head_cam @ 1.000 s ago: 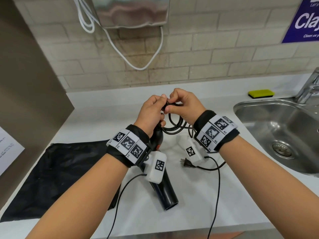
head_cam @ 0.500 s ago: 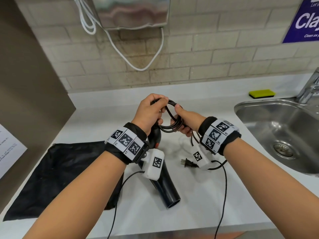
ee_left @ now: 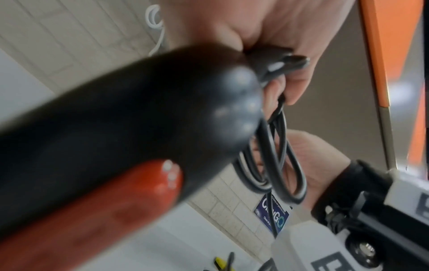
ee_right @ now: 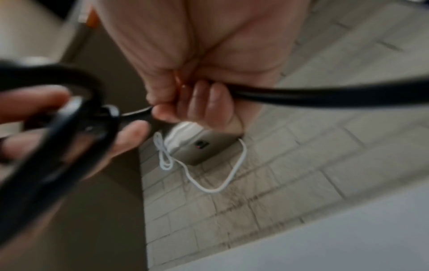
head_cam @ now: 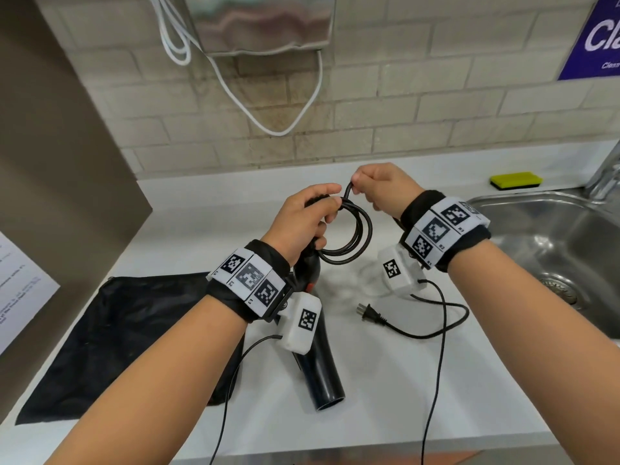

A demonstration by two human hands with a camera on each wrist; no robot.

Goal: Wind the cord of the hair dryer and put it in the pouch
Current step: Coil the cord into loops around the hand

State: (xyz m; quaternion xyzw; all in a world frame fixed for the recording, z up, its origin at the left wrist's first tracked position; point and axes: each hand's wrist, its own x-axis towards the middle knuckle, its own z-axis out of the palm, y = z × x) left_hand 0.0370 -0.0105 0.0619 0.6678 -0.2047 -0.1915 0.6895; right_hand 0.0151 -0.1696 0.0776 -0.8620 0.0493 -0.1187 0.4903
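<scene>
A black hair dryer (head_cam: 322,374) stands with its nozzle on the white counter (head_cam: 385,380); its handle (ee_left: 130,113) has a red switch. My left hand (head_cam: 302,223) grips the handle top and pinches a few black cord loops (head_cam: 352,236) against it. My right hand (head_cam: 382,189) pinches the cord (ee_right: 301,95) just right of the loops. The loose cord (head_cam: 432,330) trails under my right wrist to the plug (head_cam: 370,315) on the counter. A black pouch (head_cam: 117,333) lies flat at the left.
A steel sink (head_cam: 550,250) with a tap (head_cam: 604,176) is at the right, a yellow sponge (head_cam: 516,180) behind it. A metal dispenser (head_cam: 265,25) with a white cable (head_cam: 268,122) hangs on the brick wall. A brown panel (head_cam: 50,196) rises at the left.
My right hand has risen from under the loops to level with my left hand, carrying another turn of cord. The loose cord on the counter has shifted.
</scene>
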